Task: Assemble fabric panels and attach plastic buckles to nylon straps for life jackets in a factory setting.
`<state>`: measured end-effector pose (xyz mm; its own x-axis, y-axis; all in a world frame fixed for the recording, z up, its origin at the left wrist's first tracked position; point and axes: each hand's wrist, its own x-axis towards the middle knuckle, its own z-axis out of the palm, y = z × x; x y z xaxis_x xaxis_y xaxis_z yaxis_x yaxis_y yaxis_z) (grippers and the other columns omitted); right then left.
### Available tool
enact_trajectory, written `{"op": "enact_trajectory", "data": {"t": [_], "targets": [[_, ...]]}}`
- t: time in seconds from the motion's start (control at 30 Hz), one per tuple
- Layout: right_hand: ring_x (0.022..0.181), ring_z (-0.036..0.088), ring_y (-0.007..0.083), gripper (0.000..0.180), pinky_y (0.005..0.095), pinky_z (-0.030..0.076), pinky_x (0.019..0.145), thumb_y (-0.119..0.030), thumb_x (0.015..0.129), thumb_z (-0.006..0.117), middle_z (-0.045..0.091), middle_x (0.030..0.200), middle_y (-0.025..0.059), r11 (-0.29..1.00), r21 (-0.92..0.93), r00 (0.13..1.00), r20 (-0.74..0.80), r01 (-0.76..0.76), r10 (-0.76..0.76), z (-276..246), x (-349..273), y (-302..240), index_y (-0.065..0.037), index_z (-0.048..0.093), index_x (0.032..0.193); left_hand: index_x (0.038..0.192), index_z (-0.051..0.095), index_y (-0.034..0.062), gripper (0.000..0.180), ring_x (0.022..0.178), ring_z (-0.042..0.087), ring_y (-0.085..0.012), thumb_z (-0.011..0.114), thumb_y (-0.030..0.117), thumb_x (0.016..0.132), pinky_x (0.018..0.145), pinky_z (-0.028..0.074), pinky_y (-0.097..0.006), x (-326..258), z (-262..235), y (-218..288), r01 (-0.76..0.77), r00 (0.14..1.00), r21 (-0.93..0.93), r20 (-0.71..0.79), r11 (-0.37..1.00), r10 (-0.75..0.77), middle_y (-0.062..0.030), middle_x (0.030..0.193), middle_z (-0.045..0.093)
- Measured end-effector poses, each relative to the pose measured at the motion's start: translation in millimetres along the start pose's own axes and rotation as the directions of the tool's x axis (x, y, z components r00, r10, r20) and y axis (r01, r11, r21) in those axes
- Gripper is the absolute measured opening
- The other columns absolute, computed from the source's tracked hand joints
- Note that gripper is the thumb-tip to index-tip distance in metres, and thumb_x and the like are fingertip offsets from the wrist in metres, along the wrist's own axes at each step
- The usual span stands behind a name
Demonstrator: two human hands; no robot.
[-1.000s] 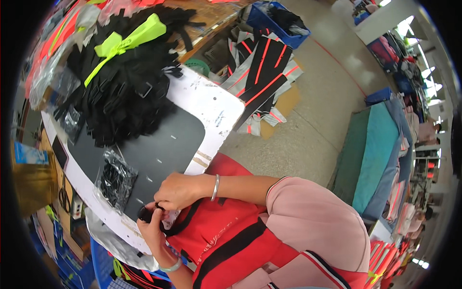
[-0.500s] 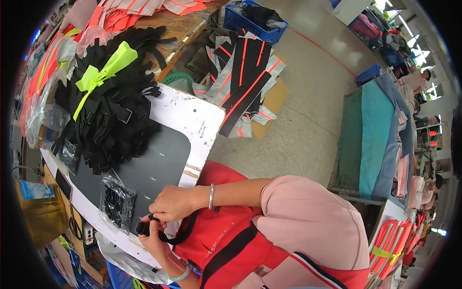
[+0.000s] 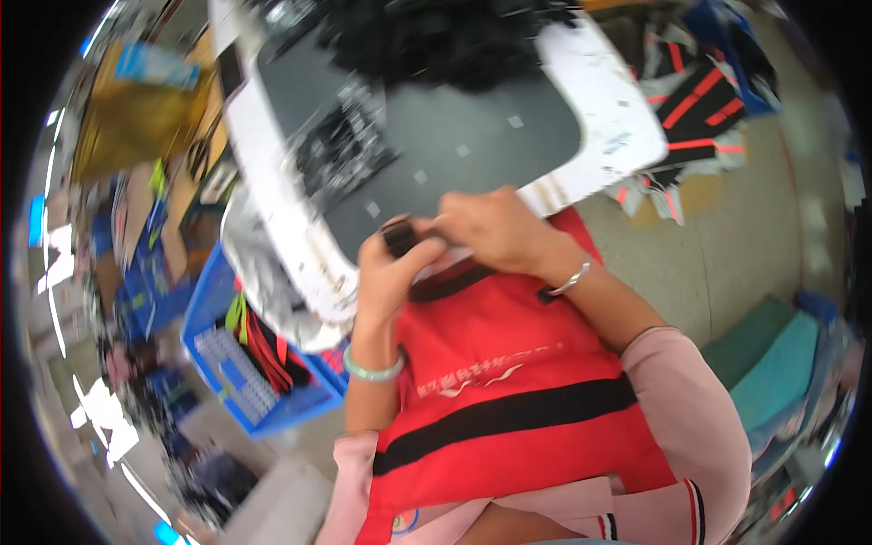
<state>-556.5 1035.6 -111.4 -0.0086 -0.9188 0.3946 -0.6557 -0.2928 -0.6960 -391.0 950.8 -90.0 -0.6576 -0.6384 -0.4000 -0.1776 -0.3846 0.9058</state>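
My left hand [image 3: 386, 272] is closed round a black webbing strap [image 3: 398, 237], which makes a small bundle above the thumb. Beside it, my right hand [image 3: 498, 229] has its fingers pinched at the same strap; its fingertips are blurred and partly hidden. A length of the strap seems to hang below both hands, against my red apron [image 3: 509, 327]. Just beyond my hands is the table's dark grey inset [image 3: 472, 136]. On it lies a clear plastic bag [image 3: 341, 150] of small black parts.
A large heap of black straps [image 3: 436, 41] covers the table's far side. White table rim [image 3: 627, 100] ends near my right hand. Striped black and grey pieces [image 3: 695, 100] lie beyond it at the right. A blue crate [image 3: 245, 381] with red and black items stands low at the left.
The view has swung round, so the table now lies straight ahead and the crate shows at left. Both hands stay close together on the strap, with the left now turned more upright.
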Motion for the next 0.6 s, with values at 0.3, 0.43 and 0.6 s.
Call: {"op": "enact_trajectory", "data": {"t": [0.3,0.43,0.6], "targets": [[0.055,0.06,0.0274,0.017,0.0369,0.045,0.05,-0.022,0.088,0.056,0.058,0.059,0.0071,0.953,0.095,0.957,-0.015,-0.288,0.291,14.4,8.0,-2.0,-0.008,0.049,0.084,0.092,0.056,-0.0005,0.014,0.067,0.064,-0.0144,0.065,0.008,0.084,0.059,0.052,-0.024,-2.0,0.9,-6.6,0.0,1.0,-0.323,-0.01,0.946,-0.003,-0.0081,0.076,0.063],[0.057,0.061,0.0278,0.016,0.0358,0.047,0.052,-0.022,0.088,0.056,0.058,0.061,0.0077,0.929,0.203,0.945,-0.044,-0.308,0.323,19.8,10.8,-6.7,-0.007,0.05,0.085,0.089,0.058,0.0005,0.01,0.061,0.061,-0.0121,0.063,0.008,0.086,0.055,0.05,-0.022,2.2,-3.2,-16.8,-0.004,1.0,-0.29,-0.014,0.957,0.0,-0.0061,0.072,0.062],[0.061,0.062,0.0276,0.018,0.0335,0.048,0.055,-0.023,0.085,0.061,0.06,0.067,0.009,0.918,0.259,0.95,0.0,-0.3,0.311,12.4,16.5,-14.0,-0.006,0.054,0.087,0.086,0.058,0.0013,0.011,0.057,0.054,-0.0059,0.062,0.011,0.087,0.051,0.043,-0.019,-0.7,-1.0,-16.4,-0.138,0.985,-0.076,-0.113,0.988,0.129,-0.0018,0.066,0.059]]}}
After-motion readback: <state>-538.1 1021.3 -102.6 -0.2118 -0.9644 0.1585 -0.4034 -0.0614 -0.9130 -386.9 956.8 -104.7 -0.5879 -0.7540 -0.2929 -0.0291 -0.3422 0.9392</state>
